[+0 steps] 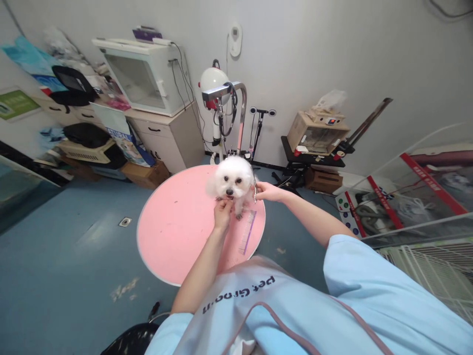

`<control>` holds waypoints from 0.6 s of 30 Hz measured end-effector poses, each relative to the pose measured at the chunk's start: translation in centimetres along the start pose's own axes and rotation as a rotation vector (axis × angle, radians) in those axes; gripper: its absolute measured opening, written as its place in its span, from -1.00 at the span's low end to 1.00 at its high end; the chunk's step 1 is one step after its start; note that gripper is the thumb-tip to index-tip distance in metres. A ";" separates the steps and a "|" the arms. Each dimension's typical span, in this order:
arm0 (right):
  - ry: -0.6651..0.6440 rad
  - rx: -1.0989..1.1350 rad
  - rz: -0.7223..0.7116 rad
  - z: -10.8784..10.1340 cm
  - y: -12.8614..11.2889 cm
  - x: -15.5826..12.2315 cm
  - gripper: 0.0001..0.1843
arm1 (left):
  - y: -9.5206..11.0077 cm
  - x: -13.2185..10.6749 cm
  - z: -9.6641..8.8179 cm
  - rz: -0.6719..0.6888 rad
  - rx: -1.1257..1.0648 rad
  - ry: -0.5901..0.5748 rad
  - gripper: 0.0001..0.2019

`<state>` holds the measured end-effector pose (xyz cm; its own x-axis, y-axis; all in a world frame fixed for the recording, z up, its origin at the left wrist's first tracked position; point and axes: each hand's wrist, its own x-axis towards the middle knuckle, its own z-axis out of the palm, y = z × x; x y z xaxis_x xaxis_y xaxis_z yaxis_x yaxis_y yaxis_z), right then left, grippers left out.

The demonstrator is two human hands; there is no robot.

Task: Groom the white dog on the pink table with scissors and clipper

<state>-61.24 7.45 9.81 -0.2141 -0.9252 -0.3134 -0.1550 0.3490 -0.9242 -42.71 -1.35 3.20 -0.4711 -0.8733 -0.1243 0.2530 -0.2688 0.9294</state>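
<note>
A small white fluffy dog (229, 180) stands on a round pink table (177, 231), facing me. My left hand (222, 213) is closed under the dog's chin, holding its muzzle fur. My right hand (266, 191) is closed on a pair of thin metal scissors (254, 193) held upright beside the dog's left side. A pink comb (247, 231) lies flat on the table just below the dog, between my two arms.
A white stand dryer (218, 98) and a grooming arm (242, 116) rise behind the table. A cabinet with a white drying box (144, 74) stands at the left wall. A black stand with a wooden box (316, 133) is at the right; wire cages (424, 266) at far right.
</note>
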 end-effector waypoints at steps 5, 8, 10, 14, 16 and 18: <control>-0.022 0.063 0.024 -0.3 -0.1 0.0 -0.58 | -0.4 0.0 -0.3 0.015 0.010 0.004 -0.80; -0.072 0.062 0.043 -0.5 -0.1 0.0 -0.58 | -0.8 0.0 -0.5 0.018 0.014 0.006 -0.79; -0.075 0.071 0.081 -0.9 0.1 0.2 -0.53 | -1.1 0.0 -0.7 0.006 0.026 0.007 -0.77; -0.115 0.046 0.074 -2.0 0.5 0.5 -0.50 | -1.9 0.0 -1.1 -0.017 0.070 0.011 -0.78; -0.134 -0.014 0.077 -2.6 0.5 0.6 -0.50 | -2.4 0.1 -1.3 -0.026 0.078 0.018 -0.80; -0.144 -0.098 0.085 -3.3 -0.1 0.6 -0.51 | -2.8 0.1 -1.4 -0.031 0.078 0.019 -0.81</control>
<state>-64.54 7.39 10.41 -0.0910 -0.9010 -0.4241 -0.2371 0.4332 -0.8695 -42.27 -1.32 0.12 -0.4615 -0.8727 -0.1597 0.1710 -0.2642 0.9492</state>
